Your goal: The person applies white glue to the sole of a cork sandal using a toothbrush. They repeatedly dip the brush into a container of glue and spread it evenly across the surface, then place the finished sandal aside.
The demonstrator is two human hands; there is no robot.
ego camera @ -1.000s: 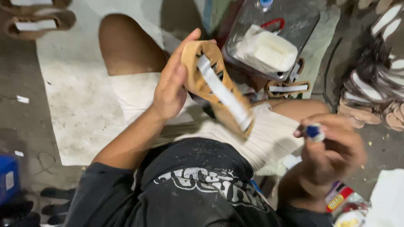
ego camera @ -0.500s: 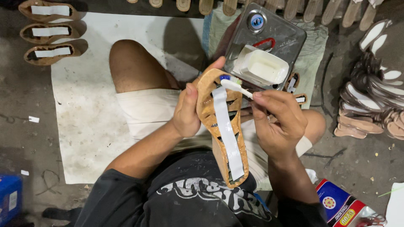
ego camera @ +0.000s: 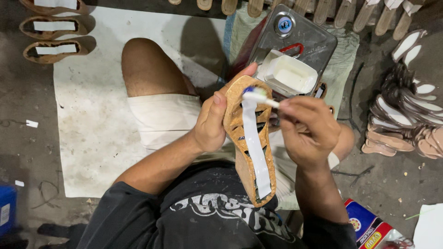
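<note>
Over the lap, left hand (ego camera: pixel 210 122) grips a cork sole (ego camera: pixel 251 138), right hand (ego camera: pixel 309 131) pinching a brush (ego camera: pixel 258 97) beside a red-yellow packet (ego camera: pixel 369 226).

The left hand (ego camera: pixel 210 122) sits at the middle of the frame, its forearm running down-left toward the lower centre. Its fingers are curled shut in a grip, thumb up along the right side, one fingertip showing higher at upper centre. The right hand (ego camera: pixel 309 131) lies just right of centre, forearm dropping straight down to the bottom edge. Its fingers are pinched together, knuckles up, tips pointing left toward the left hand.
</note>
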